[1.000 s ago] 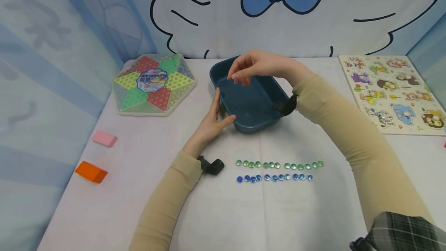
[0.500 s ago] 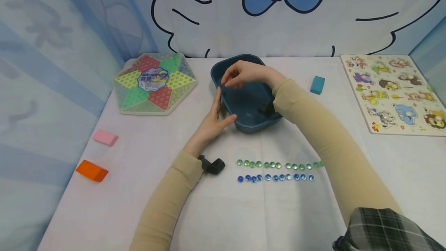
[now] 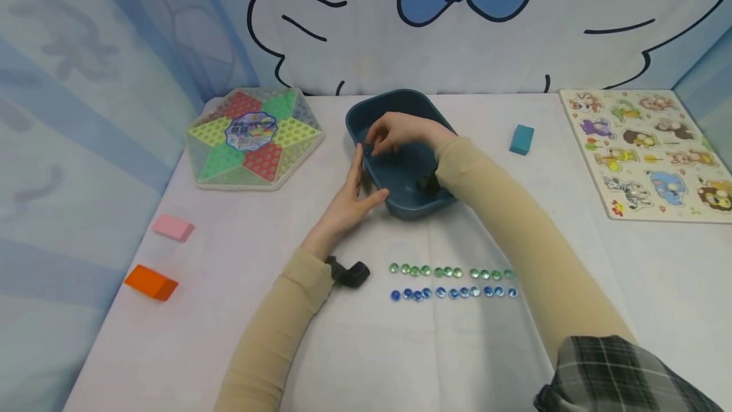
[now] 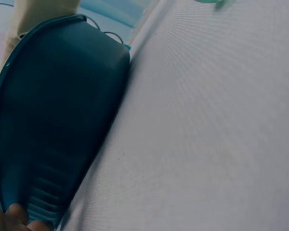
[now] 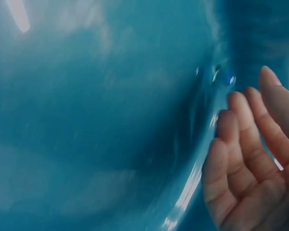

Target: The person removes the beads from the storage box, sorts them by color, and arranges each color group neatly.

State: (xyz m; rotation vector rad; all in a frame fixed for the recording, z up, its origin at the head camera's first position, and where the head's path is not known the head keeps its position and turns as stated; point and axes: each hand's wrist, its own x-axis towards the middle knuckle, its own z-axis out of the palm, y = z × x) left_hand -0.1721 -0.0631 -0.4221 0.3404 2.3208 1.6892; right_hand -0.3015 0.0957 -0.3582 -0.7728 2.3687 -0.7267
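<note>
A deep teal plastic basin stands at the back of the table. My left hand steadies its left side, fingers nearly straight along the wall and thumb against the near rim. Inside the basin, my right hand reaches down at the left end with loosely bent fingers. Nothing shows between those fingers in the right wrist view, and a small blue marble lies just past their tips. Nearer me, a row of green glass marbles lies above a row of blue ones. My right forearm covers the green row's right end.
At back left lies a hexagonal Chinese checkers set. A pink block and an orange block sit on the left. Toward the right are a teal block and an animal puzzle board.
My right hand has moved left and down into the basin, and its forearm has swung left, uncovering the teal block and covering the end of the green row. My left hand has stayed put.
</note>
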